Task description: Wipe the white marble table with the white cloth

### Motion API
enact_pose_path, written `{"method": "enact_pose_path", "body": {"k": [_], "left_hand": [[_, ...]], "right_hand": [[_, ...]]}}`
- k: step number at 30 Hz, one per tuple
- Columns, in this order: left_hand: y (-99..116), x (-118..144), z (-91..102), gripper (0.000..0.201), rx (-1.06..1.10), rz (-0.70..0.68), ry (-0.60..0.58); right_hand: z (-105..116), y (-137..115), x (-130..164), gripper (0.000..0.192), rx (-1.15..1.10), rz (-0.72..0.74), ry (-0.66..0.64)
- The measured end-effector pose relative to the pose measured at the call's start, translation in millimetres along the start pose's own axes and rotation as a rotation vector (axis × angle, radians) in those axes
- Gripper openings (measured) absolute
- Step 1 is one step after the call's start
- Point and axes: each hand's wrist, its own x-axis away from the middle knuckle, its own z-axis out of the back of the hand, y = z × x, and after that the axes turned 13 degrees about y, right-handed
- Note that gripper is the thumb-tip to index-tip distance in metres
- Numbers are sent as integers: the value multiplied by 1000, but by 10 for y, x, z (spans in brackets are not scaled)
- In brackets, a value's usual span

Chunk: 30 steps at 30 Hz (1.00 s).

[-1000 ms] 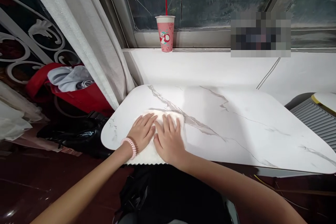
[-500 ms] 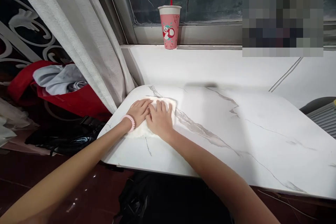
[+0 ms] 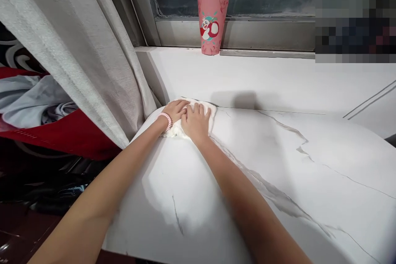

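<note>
A white cloth (image 3: 177, 131) lies spread on the white marble-patterned tabletop (image 3: 247, 148), up against the wall at the far left end. On its left part rests my left hand (image 3: 175, 110), palm down with fingers stretched out, a pink coiled band around the wrist. Close beside it, my right hand (image 3: 197, 122) presses flat on the cloth with its fingers spread. The two hands nearly touch at the thumbs. Part of the cloth is hidden under them.
A pink paper cup (image 3: 213, 24) with a red straw stands on the ledge by the window. To the left hangs a grey curtain (image 3: 93, 49), beside a red bag (image 3: 68, 136) holding grey fabric. Black glossy items (image 3: 55, 189) sit below the bag.
Both hands have pushed the cloth away from me, from the middle of the tabletop's left end to its back edge by the wall. The view has moved closer.
</note>
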Motion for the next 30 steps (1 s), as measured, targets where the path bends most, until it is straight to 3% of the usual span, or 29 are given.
{"method": "enact_pose_path", "body": {"k": [6,15,21,30], "left_hand": [[-250,-64,6,47,-6,6,-7],[-452,272,156,46,-9,34,48],[-343,758,346,48,0,31,59],[143,1680,760,51,0,61,65]], "right_hand": [[-180,-104,-172,46,-6,31,-17],[-158,-283,-54,48,-52,114,-82],[116,-462,332,51,-78,139,-138],[771,-662,1084,52,-138,198,-218]]}}
